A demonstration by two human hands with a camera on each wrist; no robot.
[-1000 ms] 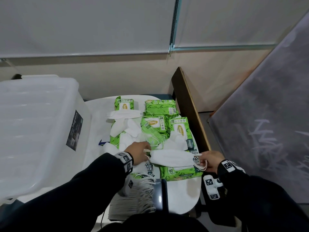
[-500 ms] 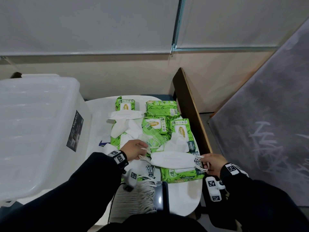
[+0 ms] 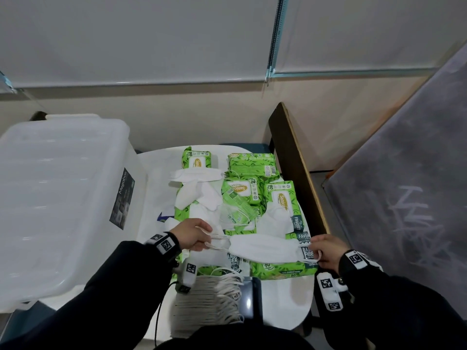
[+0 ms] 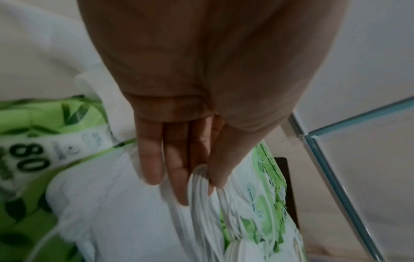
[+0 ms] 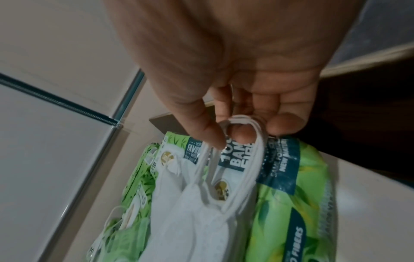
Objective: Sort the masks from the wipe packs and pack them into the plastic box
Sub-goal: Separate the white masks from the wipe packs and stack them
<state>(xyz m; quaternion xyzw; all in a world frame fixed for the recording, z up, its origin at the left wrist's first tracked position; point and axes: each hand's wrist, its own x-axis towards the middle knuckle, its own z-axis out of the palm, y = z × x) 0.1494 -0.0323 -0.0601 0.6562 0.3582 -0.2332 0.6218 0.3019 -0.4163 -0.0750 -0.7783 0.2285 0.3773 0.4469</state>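
A small stack of white masks (image 3: 262, 250) hangs stretched between my hands just above the table. My left hand (image 3: 194, 234) pinches the ear loops (image 4: 201, 187) at one end. My right hand (image 3: 326, 251) hooks the loops (image 5: 241, 124) at the other end round its fingers. Under and beyond them lie several green wipe packs (image 3: 250, 165) mixed with loose white masks (image 3: 194, 175). A pile of stacked masks (image 3: 209, 304) sits at the near table edge. The translucent plastic box (image 3: 58, 198) stands to the left.
The round white table (image 3: 285, 306) carries everything. A dark wooden board (image 3: 293, 160) stands upright along its right side, with a grey slanted panel (image 3: 404, 198) beyond. A dark flat device (image 3: 250, 299) lies beside the mask pile.
Both hands have drawn slightly apart and lifted, pulling the masks taut by their loops. The left hand has shifted left, away from the packs.
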